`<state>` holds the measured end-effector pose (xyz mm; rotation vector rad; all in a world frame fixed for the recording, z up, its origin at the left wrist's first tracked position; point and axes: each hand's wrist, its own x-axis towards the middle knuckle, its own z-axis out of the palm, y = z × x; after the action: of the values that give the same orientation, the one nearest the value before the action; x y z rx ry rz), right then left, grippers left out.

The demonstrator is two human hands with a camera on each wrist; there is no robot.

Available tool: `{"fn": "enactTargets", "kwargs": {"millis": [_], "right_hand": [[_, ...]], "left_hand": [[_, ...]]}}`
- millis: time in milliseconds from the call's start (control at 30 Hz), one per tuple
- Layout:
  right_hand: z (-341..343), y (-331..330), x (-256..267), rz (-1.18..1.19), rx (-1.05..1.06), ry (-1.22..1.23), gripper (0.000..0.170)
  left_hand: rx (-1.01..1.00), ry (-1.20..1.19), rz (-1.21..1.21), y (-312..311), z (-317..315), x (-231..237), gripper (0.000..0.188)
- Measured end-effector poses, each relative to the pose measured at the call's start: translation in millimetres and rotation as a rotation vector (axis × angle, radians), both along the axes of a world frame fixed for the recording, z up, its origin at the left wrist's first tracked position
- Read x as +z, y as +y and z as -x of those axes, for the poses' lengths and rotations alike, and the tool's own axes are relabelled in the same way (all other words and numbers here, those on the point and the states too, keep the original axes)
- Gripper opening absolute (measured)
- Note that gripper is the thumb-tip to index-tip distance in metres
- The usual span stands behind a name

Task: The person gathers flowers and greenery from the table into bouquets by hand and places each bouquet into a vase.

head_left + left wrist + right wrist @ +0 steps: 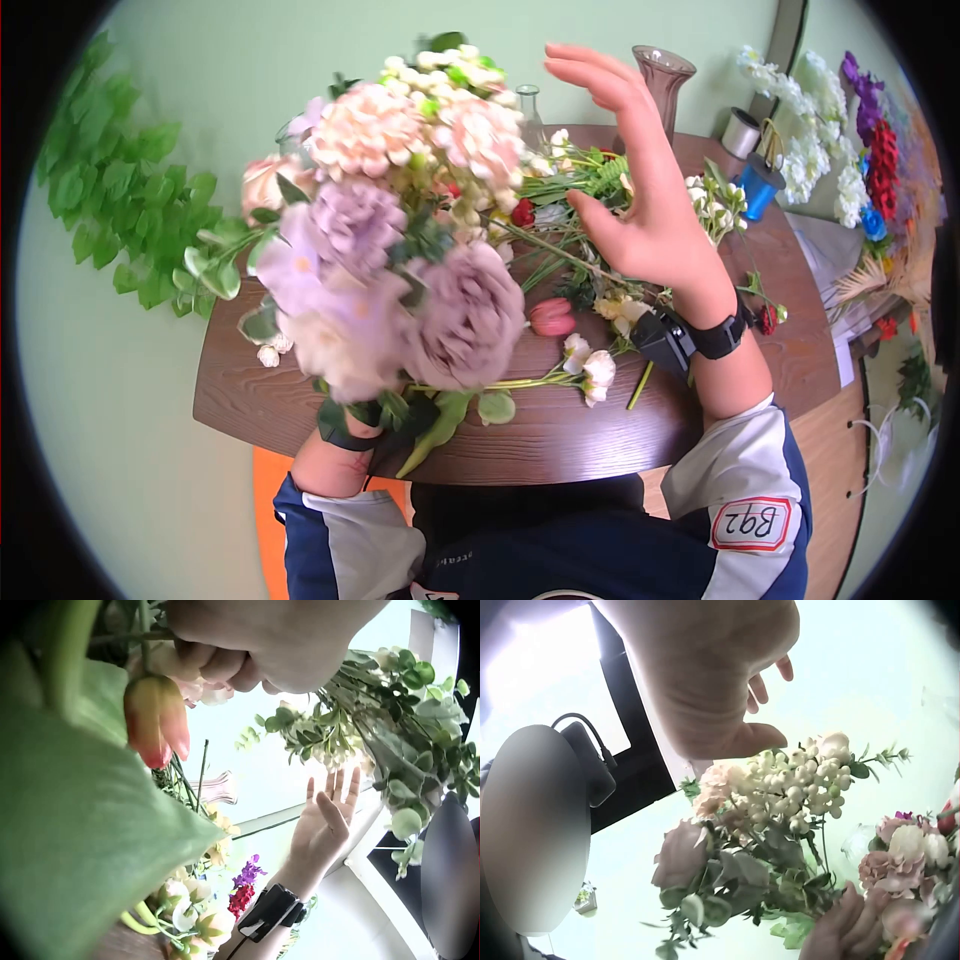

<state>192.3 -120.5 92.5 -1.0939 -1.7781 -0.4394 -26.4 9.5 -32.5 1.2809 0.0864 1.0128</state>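
My left hand [262, 645] grips a bouquet of artificial flowers by its stems, fingers curled round them. In the head view the blooms hide that hand. The bouquet has a mauve rose [465, 315], peach hydrangea-like heads [367, 128], white berries [799, 784] and green leaves. A red-and-yellow tulip [154, 720] hangs below the left hand in the left wrist view. My right hand [655, 215] is raised to the right of the bouquet, fingers extended and thumb apart, holding nothing. In the right wrist view its thumb overlaps the top of the berries.
On the brown wooden table [590, 450] lie loose stems, a pink tulip [552, 317] and white rosebuds [598, 375]. A ribbed glass vase [662, 85], a clear bottle [530, 105] and a blue ribbon spool [760, 185] stand behind. More flowers [882, 180] are at the far right.
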Motion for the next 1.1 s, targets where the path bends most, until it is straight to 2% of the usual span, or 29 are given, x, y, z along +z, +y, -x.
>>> {"fn": "enactTargets", "kwargs": {"millis": [67, 100, 167, 233, 267, 367, 400, 433, 467, 533, 567, 600, 633, 700, 867, 1100], "right_hand": [[5, 3, -6, 0.060, -0.018, 0.145, 0.058], [8, 4, -11, 0.060, -0.011, 0.139, 0.058], [16, 8, -21, 0.458, 0.026, 0.310, 0.048], [24, 11, -30, 0.713, 0.058, 0.307, 0.041], [27, 15, -37, 0.767, 0.101, 0.259, 0.037], [44, 24, -58, 0.522, 0.322, 0.166, 0.054], [50, 22, -54, 0.656, 0.352, 0.298, 0.050], [55, 18, -51, 0.790, 0.382, 0.433, 0.048], [53, 20, -63, 0.589, 0.401, 0.392, 0.049], [44, 10, -75, 0.588, 0.408, 0.393, 0.049], [39, 1, -80, 0.580, 0.420, 0.390, 0.048], [45, 3, -83, 0.571, 0.430, 0.386, 0.048], [46, 4, -84, 0.562, 0.440, 0.381, 0.048], [43, 4, -86, 0.545, 0.459, 0.367, 0.047], [37, 2, -102, 0.511, 0.516, 0.356, 0.046], [53, 1, -122, 0.452, 0.568, 0.317, 0.045]], "left_hand": [[0.027, -0.010, -0.006, -6, 2, 1, 0.019], [0.040, -0.016, -0.012, -10, -4, 6, 0.019], [0.064, -0.023, -0.029, 1, -22, 18, 0.019], [0.082, -0.023, -0.048, -4, -15, 17, 0.018], [0.087, -0.024, -0.056, -4, -13, 18, 0.018], [0.082, -0.025, -0.069, -17, 25, 3, 0.018], [0.076, -0.026, -0.066, -12, 53, -2, 0.018], [0.073, -0.026, -0.061, -24, 52, -9, 0.018], [0.072, -0.023, -0.057, -25, 38, -6, 0.018], [0.075, -0.021, -0.059, -15, 9, 6, 0.018], [0.077, -0.019, -0.063, -14, 36, 1, 0.017], [0.078, -0.018, -0.069, -11, 0, 13, 0.017], [0.078, -0.020, -0.075, -27, 32, -1, 0.017], [0.080, -0.024, -0.086, -24, 5, 10, 0.017], [0.090, -0.011, -0.103, -14, -5, 21, 0.017], [0.081, -0.022, -0.138, -17, 34, 15, 0.016]]}}
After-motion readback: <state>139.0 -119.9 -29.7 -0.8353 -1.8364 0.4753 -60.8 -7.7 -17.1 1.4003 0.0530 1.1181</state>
